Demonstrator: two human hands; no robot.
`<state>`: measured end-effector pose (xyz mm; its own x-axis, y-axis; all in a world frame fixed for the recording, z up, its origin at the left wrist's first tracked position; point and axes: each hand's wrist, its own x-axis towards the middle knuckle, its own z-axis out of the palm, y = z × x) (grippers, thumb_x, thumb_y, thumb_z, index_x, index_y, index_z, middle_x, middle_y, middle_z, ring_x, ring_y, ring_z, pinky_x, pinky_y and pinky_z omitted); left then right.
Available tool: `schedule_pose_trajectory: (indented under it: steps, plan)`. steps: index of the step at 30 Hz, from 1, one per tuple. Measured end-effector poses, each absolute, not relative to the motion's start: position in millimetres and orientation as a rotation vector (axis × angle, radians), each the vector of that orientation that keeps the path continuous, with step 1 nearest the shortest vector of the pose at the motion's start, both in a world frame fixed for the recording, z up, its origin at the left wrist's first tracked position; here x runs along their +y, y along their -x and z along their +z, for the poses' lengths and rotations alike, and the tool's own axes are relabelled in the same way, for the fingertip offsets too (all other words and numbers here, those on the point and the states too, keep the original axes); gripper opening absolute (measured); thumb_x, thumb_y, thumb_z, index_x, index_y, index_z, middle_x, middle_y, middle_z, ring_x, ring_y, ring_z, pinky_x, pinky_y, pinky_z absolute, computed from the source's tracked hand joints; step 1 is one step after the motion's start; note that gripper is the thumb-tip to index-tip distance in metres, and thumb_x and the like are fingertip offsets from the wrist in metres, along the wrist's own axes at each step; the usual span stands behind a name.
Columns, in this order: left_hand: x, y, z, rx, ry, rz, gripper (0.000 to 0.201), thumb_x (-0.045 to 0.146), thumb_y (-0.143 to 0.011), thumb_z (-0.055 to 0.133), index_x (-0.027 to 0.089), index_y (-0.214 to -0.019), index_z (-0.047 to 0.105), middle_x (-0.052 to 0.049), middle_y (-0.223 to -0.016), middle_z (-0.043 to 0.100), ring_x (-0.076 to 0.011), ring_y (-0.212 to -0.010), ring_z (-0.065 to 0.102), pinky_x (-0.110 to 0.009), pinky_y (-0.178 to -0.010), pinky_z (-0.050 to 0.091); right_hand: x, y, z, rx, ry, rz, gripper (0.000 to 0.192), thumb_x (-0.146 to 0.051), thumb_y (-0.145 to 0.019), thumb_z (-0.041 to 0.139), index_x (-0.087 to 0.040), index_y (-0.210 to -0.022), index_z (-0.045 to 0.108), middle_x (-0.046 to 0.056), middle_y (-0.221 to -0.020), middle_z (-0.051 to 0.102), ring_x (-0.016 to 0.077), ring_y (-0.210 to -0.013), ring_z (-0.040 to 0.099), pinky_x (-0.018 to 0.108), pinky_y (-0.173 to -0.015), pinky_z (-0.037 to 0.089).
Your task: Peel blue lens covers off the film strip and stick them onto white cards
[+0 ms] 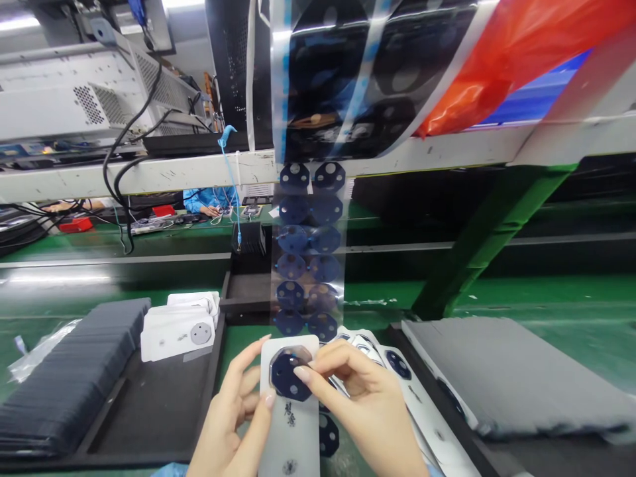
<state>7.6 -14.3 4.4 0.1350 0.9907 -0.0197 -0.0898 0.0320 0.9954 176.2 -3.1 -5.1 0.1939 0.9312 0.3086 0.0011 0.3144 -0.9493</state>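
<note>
A pale phone back cover (298, 440) with dark lettering stands nearly upright in front of me. My left hand (236, 414) grips its left edge, thumb on the front and fingers at the side. Over the top part of the cover lies a dark octagonal film sticker (287, 383) with small round holes. The thumb and forefinger of my right hand (365, 397) pinch the sticker's right edge. Whether the sticker is fully stuck down I cannot tell. Behind the cover hangs a clear strip of similar stickers (325, 268), its lower part partly hidden by my hands.
Several covers with dark octagons (415, 397) lie fanned out at right, beside a stack of grey sheets (527, 371). At left, white covers (171, 334) and a row of dark sleeves (74, 371) occupy a black tray (154, 414). A sticker roll (358, 86) hangs overhead. Across the bench, a person's hand (211, 211) shows.
</note>
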Motion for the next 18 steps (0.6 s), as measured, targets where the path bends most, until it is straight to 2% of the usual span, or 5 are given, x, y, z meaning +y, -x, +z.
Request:
schedule_pose_trajectory:
  steps: [8,13,18]
  plan:
    - [-14.1,-11.4,7.4,1.078,-1.206,1.113,0.054,0.051,-0.091,0.070,0.023,-0.134,0.054,-0.013,-0.130,0.075,-0.0245,-0.094,0.080,-0.025,-0.079,0.062,-2.1,-175.2,-8.5,-1.194,1.047,0.802,0.017,-0.026,-0.080,0.080,-0.024,-0.067,0.070,0.000,-0.070,0.068,0.0155,-0.066,0.064,0.024,-0.060,0.054]
    - [-10.8,-11.5,4.7,1.078,-1.184,1.120,0.052,0.048,-0.090,0.070,0.024,-0.134,0.054,-0.013,-0.129,0.076,-0.0283,-0.108,0.076,-0.026,-0.082,0.061,-3.3,-175.2,-6.1,-1.218,1.062,0.761,0.019,-0.025,-0.081,0.079,-0.023,-0.066,0.069,0.000,-0.068,0.066,0.0152,-0.064,0.063,0.024,-0.060,0.053]
    - [-7.8,-9.3,2.4,1.032,-1.182,1.106,0.050,0.045,-0.092,0.070,0.024,-0.134,0.052,-0.013,-0.127,0.077,-0.0258,-0.097,0.079,-0.027,-0.079,0.063,-1.4,-177.0,-3.4,-1.190,1.049,0.797,0.018,-0.025,-0.079,0.081,-0.024,-0.065,0.069,-0.001,-0.067,0.066,0.0147,-0.064,0.063,0.023,-0.059,0.053]
